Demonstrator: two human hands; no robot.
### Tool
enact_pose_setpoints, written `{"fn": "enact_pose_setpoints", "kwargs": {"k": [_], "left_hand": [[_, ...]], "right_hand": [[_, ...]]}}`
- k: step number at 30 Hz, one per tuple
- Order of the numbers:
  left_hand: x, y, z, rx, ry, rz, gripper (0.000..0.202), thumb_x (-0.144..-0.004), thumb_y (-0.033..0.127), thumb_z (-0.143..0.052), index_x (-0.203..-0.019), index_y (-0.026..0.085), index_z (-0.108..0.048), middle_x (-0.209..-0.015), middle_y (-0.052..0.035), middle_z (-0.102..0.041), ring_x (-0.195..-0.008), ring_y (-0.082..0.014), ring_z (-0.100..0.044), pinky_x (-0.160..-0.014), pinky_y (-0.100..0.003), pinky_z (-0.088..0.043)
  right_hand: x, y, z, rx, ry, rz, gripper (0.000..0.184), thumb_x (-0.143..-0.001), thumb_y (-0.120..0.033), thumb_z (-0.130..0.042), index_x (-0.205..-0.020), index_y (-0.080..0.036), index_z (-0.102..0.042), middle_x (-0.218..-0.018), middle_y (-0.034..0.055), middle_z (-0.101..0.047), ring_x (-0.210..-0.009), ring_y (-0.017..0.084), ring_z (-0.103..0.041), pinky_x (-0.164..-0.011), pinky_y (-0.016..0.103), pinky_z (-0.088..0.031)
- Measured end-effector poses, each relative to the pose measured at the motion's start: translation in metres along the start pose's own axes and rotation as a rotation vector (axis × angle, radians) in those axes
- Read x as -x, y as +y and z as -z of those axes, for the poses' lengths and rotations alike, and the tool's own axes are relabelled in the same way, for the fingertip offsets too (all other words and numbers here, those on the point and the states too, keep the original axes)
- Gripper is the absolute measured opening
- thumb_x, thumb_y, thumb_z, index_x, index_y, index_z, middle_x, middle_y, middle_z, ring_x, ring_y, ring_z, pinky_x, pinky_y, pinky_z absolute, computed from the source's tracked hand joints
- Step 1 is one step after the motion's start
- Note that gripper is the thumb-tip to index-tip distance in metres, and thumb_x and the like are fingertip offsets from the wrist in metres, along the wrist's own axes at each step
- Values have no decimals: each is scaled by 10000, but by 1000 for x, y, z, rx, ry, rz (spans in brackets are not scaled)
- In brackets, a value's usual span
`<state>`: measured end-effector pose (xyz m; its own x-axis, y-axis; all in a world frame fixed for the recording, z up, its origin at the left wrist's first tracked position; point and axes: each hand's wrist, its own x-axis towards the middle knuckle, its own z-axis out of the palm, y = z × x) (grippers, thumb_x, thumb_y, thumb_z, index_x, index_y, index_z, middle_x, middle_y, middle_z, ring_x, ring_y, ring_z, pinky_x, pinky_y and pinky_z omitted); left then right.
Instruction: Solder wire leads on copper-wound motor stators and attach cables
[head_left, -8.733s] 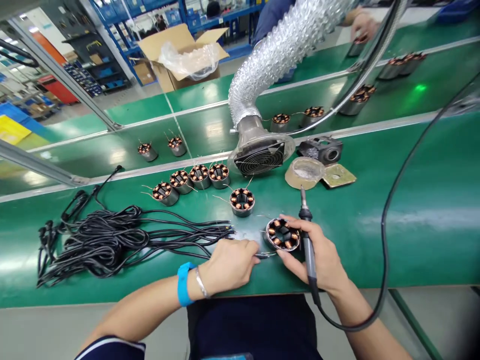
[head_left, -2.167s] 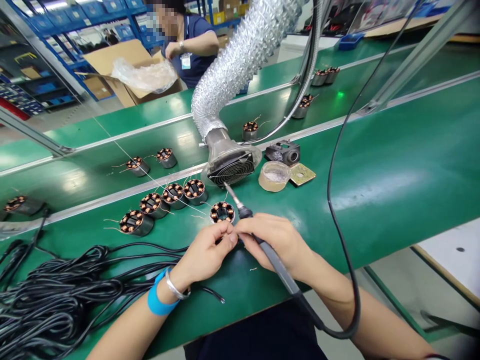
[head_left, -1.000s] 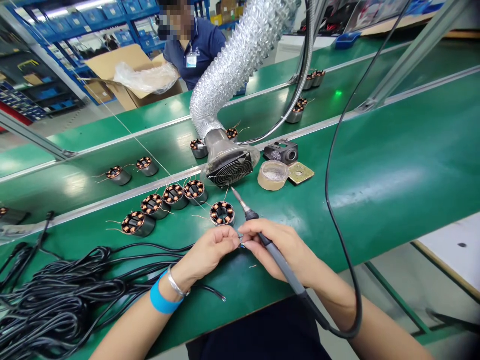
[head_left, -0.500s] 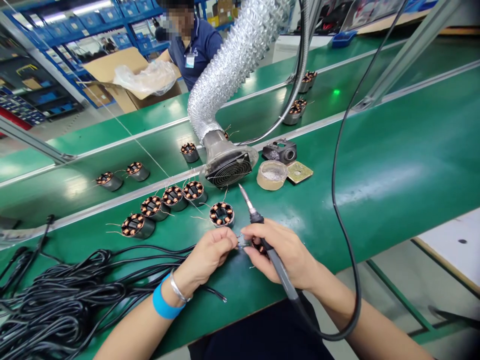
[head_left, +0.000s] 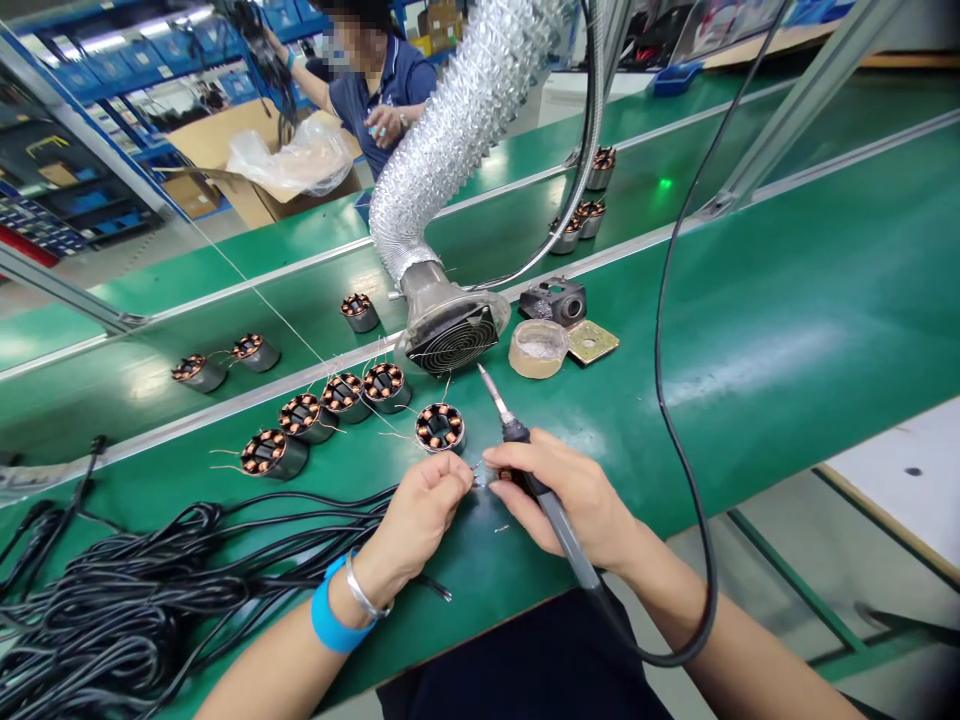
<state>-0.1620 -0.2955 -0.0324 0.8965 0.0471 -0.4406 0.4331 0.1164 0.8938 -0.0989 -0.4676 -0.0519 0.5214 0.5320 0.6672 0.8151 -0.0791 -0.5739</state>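
My right hand is wrapped round a soldering iron, whose bare tip points up and away toward the fume extractor. Its thumb and forefinger also close near a copper-wound stator, mostly hidden by the fingers. My left hand pinches thin wire ends just left of that stator; where the wires lead is hidden. Beyond the fingertips stands a stator with copper coils. Black cables run from a large heap to beneath my left hand, and one stripped cable end lies below it.
The fume extractor hood hangs ahead on a silver duct. Several stators line the left; others sit on the conveyor. A round tub stands right. Across the line, a person lifts black cables beside a carton.
The stators on the conveyor have shifted left. My hands keep nearly the same pose, with the fingertips slightly closer. The person opposite has raised a bundle of black cables from the carton.
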Motion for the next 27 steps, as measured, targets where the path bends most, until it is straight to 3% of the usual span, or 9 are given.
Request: {"fn": "enact_pose_setpoints", "kwargs": {"k": [4, 7, 11, 15, 27], "left_hand": [[-1, -1, -1, -43, 16, -22, 265, -758, 390, -599, -668, 198, -440, -495, 114, -259, -427, -50, -152, -403, -194, -123], [-2, -1, -1, -83, 21, -34, 244, -758, 380, -585, -670, 198, -448, -496, 114, -255, -428, -54, -153, -409, -198, -122], [-3, -1, -2, -126, 34, -52, 225, -766, 360, -571, -666, 198, -451, -497, 112, -244, -436, -59, -155, -424, -202, -131], [-3, -1, -1, -158, 51, -75, 227, -779, 351, -569, -659, 197, -453, -501, 108, -247, -448, -64, -160, -434, -205, -143], [-1, -2, 0, -188, 50, -88, 233, -796, 349, -575, -665, 191, -464, -514, 102, -275, -458, -67, -190, -460, -199, -185]], "right_hand": [[8, -13, 13, -88, 41, -113, 422, -887, -22, -523, -1262, -212, -559, -924, 32, -694, -750, 153, -590, -691, 304, -517], [13, -24, 28, -172, 90, -223, 445, -901, -107, -548, -1328, -233, -552, -881, 25, -671, -768, 158, -603, -693, 304, -512], [18, -28, 39, -232, 244, -339, 257, -882, -217, -575, -1106, -228, -701, -837, 38, -666, -666, 157, -584, -570, 292, -467], [22, -22, 35, -267, 378, -459, 145, -843, -240, -604, -937, -210, -711, -796, 39, -688, -636, 176, -619, -529, 290, -466], [23, -20, 30, -281, 327, -449, 126, -830, -223, -590, -912, -205, -684, -808, 31, -695, -692, 186, -650, -593, 292, -502]]}}
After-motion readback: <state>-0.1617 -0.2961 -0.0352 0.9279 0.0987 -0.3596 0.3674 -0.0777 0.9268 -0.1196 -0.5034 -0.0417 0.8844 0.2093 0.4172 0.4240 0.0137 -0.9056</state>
